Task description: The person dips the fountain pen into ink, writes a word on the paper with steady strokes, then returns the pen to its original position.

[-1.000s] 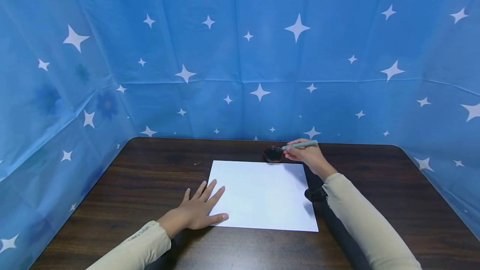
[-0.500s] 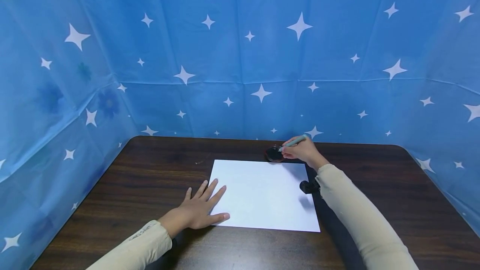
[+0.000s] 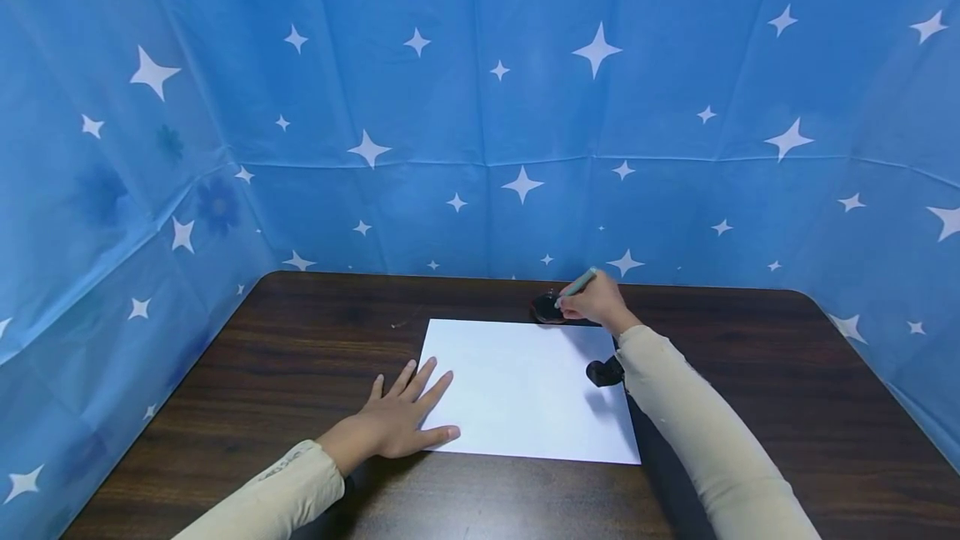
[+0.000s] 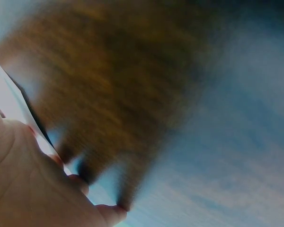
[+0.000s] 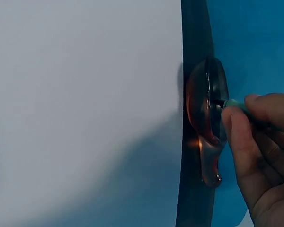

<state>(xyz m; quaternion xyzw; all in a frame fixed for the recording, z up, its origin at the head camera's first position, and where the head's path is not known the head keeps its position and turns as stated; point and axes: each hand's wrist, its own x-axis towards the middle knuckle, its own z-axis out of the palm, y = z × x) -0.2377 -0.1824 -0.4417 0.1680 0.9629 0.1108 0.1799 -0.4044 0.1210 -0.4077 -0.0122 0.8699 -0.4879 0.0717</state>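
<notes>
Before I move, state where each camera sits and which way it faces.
Head: on the head, facing forward and down at the table and paper; left hand, right hand and sleeves show.
Left wrist: on that wrist, facing its palm; paper's edge shows, much blurred.
Right wrist: on that wrist, facing the right hand, pen and dish.
Head and right wrist share paper, pen, dish.

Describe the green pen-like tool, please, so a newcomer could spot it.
On the wooden table lies a white sheet; just past its far edge, right of centre, is the right hand. It pinches the slim pen-like tool, whose pale green sets it apart from the dark spoon-shaped dish at its tip.
</notes>
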